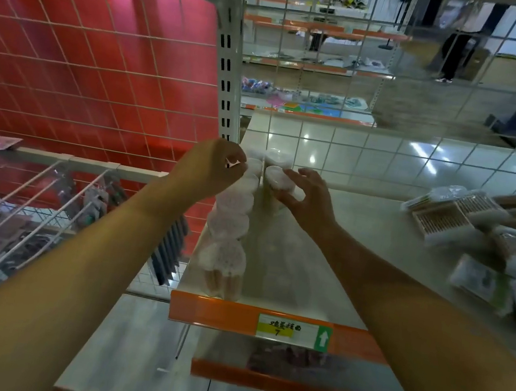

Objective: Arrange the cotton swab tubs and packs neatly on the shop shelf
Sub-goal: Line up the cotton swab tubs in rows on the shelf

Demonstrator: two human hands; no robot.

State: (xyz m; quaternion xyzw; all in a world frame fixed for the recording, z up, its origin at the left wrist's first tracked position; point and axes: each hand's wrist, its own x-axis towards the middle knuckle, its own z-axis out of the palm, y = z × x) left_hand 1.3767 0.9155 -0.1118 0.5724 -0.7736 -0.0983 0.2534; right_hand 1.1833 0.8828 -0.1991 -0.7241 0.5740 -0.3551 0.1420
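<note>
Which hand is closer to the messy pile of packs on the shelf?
The right hand. It is at a tub in the middle of the shelf, and the pile of packs lies off to its right. The left hand is further left, at the row of tubs.

Red panel (104,51) behind white wire grid (77,77), far left. White slotted upright post (226,68) centre, between red panel and open mesh back (429,96). Through mesh: glossy tiled floor (388,157), far shelving with orange edges (320,28), colourful goods on its lower tier (296,99), person standing far right (455,54). Near left: wire hooks (34,193) with hanging packets, blurred. Orange price strip (216,314) near centre, label with handwritten characters, "7" and green arrow (293,333). Lower shelf beneath holds dark blurred item (286,360).
</note>
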